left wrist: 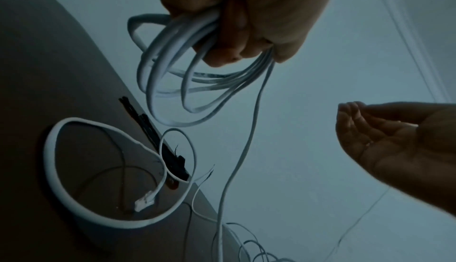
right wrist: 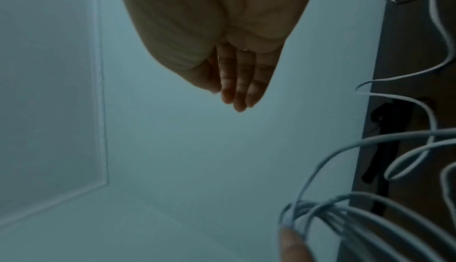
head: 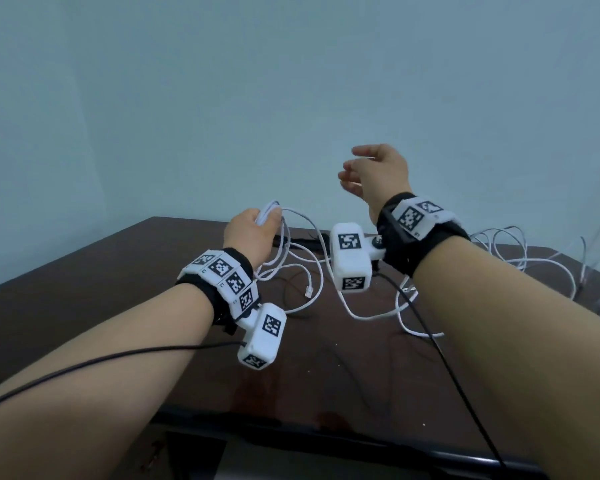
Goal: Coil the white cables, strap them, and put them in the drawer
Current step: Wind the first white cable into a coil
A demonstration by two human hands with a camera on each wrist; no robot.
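My left hand (head: 253, 233) grips the gathered loops of white cable (left wrist: 172, 83) above the surface (head: 84, 299), my right hand (head: 378, 174) hangs open and empty just beside, nearer the loose tail (left wrist: 246, 149) trailing down toward my right

Dark brown table (head: 118, 306), glossy top. On it: loose white cable (head: 378, 317) w/ clear plug (head: 308, 291), black straps (head: 302, 242) nr far edge, more white cables (head: 520, 251) at right.
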